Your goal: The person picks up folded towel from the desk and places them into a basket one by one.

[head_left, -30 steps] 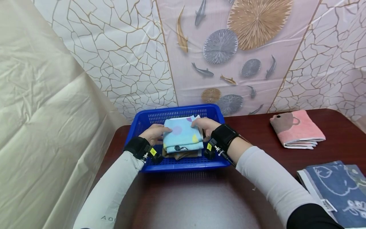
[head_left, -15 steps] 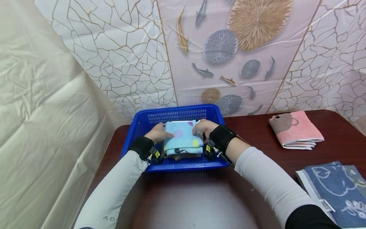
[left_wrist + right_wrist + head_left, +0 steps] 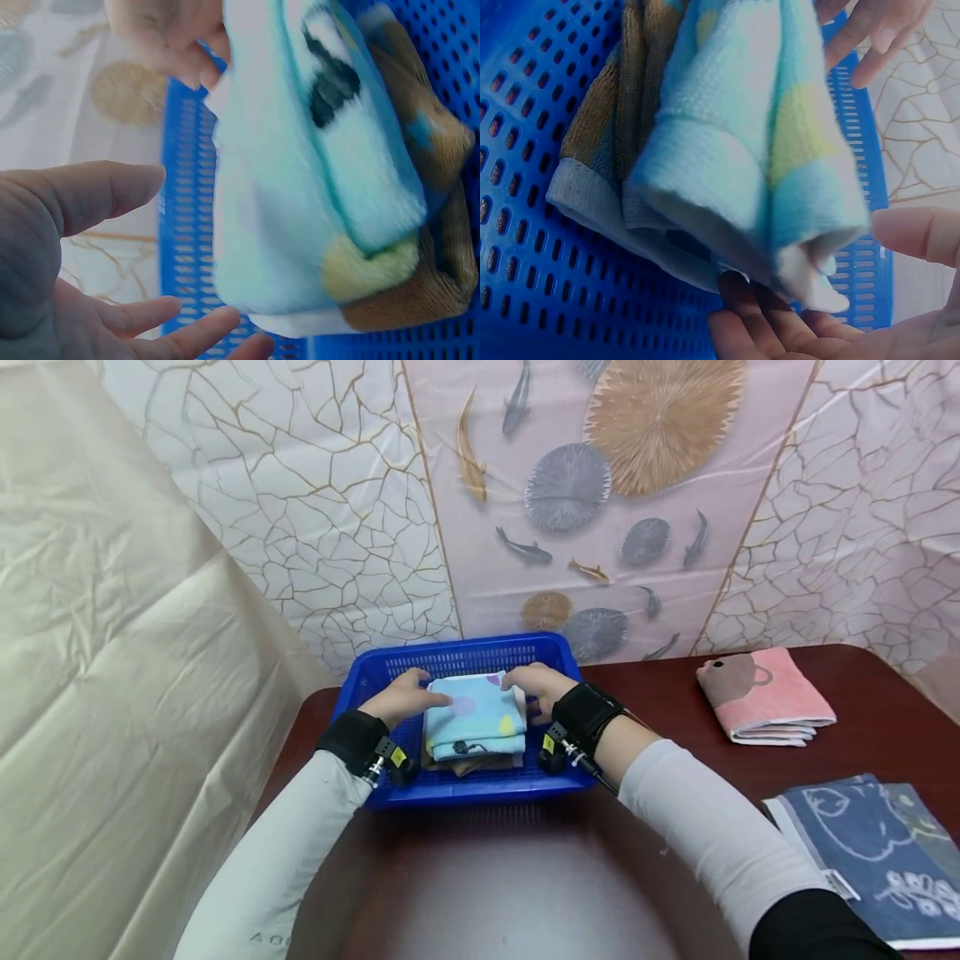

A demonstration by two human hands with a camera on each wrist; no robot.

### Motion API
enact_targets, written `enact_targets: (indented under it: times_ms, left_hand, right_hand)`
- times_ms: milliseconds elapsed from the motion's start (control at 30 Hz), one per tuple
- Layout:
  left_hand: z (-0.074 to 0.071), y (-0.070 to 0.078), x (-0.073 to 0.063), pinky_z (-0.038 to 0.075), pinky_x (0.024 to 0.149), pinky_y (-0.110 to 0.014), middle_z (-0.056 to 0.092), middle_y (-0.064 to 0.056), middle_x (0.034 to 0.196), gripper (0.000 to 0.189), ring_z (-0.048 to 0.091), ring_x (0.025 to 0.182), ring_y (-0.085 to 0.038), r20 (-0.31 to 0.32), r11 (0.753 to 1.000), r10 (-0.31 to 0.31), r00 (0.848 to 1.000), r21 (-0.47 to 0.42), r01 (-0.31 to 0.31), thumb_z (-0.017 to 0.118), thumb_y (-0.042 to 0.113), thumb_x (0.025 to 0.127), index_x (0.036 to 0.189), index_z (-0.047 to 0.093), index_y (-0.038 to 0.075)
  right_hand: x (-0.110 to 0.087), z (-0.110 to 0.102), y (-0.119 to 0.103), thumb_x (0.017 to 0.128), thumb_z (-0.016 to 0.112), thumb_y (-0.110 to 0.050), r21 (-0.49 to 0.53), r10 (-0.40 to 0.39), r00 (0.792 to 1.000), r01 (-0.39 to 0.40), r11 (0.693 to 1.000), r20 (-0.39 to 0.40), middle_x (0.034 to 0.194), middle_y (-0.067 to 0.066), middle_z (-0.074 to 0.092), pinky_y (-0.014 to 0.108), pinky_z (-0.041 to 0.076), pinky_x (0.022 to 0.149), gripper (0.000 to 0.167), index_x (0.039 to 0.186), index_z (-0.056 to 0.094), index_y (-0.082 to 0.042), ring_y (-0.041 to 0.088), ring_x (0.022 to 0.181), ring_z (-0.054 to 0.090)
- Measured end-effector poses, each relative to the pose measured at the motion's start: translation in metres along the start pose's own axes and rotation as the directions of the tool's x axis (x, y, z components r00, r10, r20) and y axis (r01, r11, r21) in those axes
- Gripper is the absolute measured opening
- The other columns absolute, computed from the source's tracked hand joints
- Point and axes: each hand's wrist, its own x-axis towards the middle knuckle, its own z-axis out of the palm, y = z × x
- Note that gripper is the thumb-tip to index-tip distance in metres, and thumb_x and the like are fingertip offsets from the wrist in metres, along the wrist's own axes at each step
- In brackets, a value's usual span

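A folded light-blue towel (image 3: 480, 710) with purple and yellow spots lies on a folded brown towel (image 3: 409, 311) inside a blue plastic basket (image 3: 480, 792). My left hand (image 3: 401, 700) is at the pile's left side, its thumb and fingers spread and apart from the cloth in the left wrist view. On the other side, my right hand (image 3: 542, 687) has its thumb lifted off the light-blue towel. In the right wrist view its fingertips (image 3: 739, 289) lie close to the pile's lower edge; whether they touch is unclear.
A folded pink towel (image 3: 783, 697) with a grey animal shape lies on the dark table (image 3: 645, 693) to the right. Nearer the front right is a folded blue-grey towel (image 3: 862, 852). Patterned cloth (image 3: 337, 527) hangs behind the basket, and a beige sheet (image 3: 150, 693) hangs at left.
My left hand has let go of the light-blue towel and drawn slightly left, fingers spread. The right thumb has come off the cloth. The towel now sits lower on the brown one.
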Motion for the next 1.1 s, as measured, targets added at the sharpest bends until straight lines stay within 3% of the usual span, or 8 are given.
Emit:
enact_targets:
  times_ms: [133,267,433,533,700,867,967,1100]
  left_hand:
    - [-0.004,0.007,-0.015,0.031,0.117,-0.055,0.037,-0.024,0.153,0.077,0.034,0.144,-0.04,0.022,0.999,0.052,0.998,-0.008,-0.052,0.061,0.029,0.099,0.157,0.018,0.005]
    - [-0.009,0.016,-0.03,0.037,0.113,-0.055,0.048,-0.023,0.144,0.066,0.044,0.137,-0.039,0.033,0.983,0.16,0.987,0.089,-0.162,0.059,0.03,0.1,0.154,0.03,0.006]
    - [-0.014,0.024,-0.047,0.047,0.103,-0.052,0.058,-0.022,0.133,0.048,0.055,0.124,-0.037,0.074,0.922,0.274,0.959,0.264,-0.284,0.058,0.028,0.101,0.142,0.049,0.005]
    - [-0.016,0.023,-0.057,0.05,0.099,-0.05,0.061,-0.02,0.128,0.043,0.058,0.121,-0.036,0.099,0.891,0.323,0.941,0.302,-0.338,0.058,0.027,0.101,0.137,0.054,0.004]
    - [-0.019,0.009,-0.079,0.051,0.099,-0.05,0.063,-0.017,0.13,0.04,0.059,0.122,-0.035,0.124,0.865,0.397,0.91,0.28,-0.415,0.057,0.026,0.101,0.135,0.056,0.004]
    - [-0.019,-0.01,-0.11,0.05,0.1,-0.054,0.063,-0.013,0.132,0.039,0.058,0.123,-0.035,0.084,0.843,0.444,0.892,0.296,-0.448,0.059,0.03,0.101,0.133,0.059,0.008]
    - [-0.021,-0.023,-0.126,0.05,0.098,-0.055,0.064,-0.011,0.131,0.04,0.058,0.123,-0.035,0.033,0.832,0.464,0.885,0.328,-0.449,0.061,0.034,0.099,0.131,0.06,0.01]
    - [-0.025,-0.047,-0.14,0.052,0.095,-0.053,0.065,-0.011,0.13,0.038,0.06,0.121,-0.034,-0.045,0.835,0.462,0.886,0.357,-0.418,0.064,0.033,0.098,0.128,0.062,0.01]
  right_hand:
    - [-0.005,-0.001,-0.007,0.099,0.053,-0.018,0.004,-0.013,1.0,0.013,1.0,0.024,0.163,0.017,0.019,0.056,0.031,0.117,0.075,0.16,0.011,-0.013,0.043,0.144,0.032]
    - [-0.012,-0.01,-0.016,0.098,0.053,-0.019,-0.02,-0.031,0.999,0.032,0.999,0.026,0.161,0.021,0.023,0.055,0.03,0.118,0.075,0.16,0.01,-0.013,0.043,0.144,0.032]
    - [-0.02,-0.033,-0.027,0.099,0.05,-0.02,-0.034,-0.063,0.998,0.064,0.997,0.024,0.159,0.022,0.03,0.05,0.033,0.118,0.066,0.158,0.02,-0.01,0.041,0.143,0.037]
    - [-0.026,-0.049,-0.032,0.101,0.047,-0.019,-0.007,-0.085,0.996,0.085,0.996,0.011,0.159,0.02,0.032,0.048,0.034,0.118,0.06,0.156,0.026,-0.009,0.038,0.141,0.041]
    - [-0.039,-0.069,-0.038,0.102,0.044,-0.018,0.132,-0.148,0.986,0.157,0.979,-0.07,0.16,0.017,0.031,0.043,0.035,0.117,0.054,0.154,0.031,-0.008,0.035,0.143,0.039]
    - [-0.057,-0.095,-0.044,0.104,0.04,-0.023,0.113,-0.186,0.979,0.194,0.974,-0.079,0.163,0.015,0.025,0.025,0.046,0.092,0.055,0.156,0.027,-0.01,0.029,0.14,0.041]
    - [-0.069,-0.119,-0.044,0.105,0.039,-0.028,0.064,-0.193,0.979,0.197,0.978,-0.071,0.164,0.013,0.024,0.019,0.047,0.081,0.052,0.154,0.029,-0.015,0.02,0.125,0.048]
    - [-0.084,-0.159,-0.037,0.103,0.045,-0.031,0.058,-0.186,0.977,0.193,0.979,-0.103,0.142,0.003,0.044,0.018,0.049,0.079,0.029,0.131,0.046,-0.025,0.008,0.098,0.057]
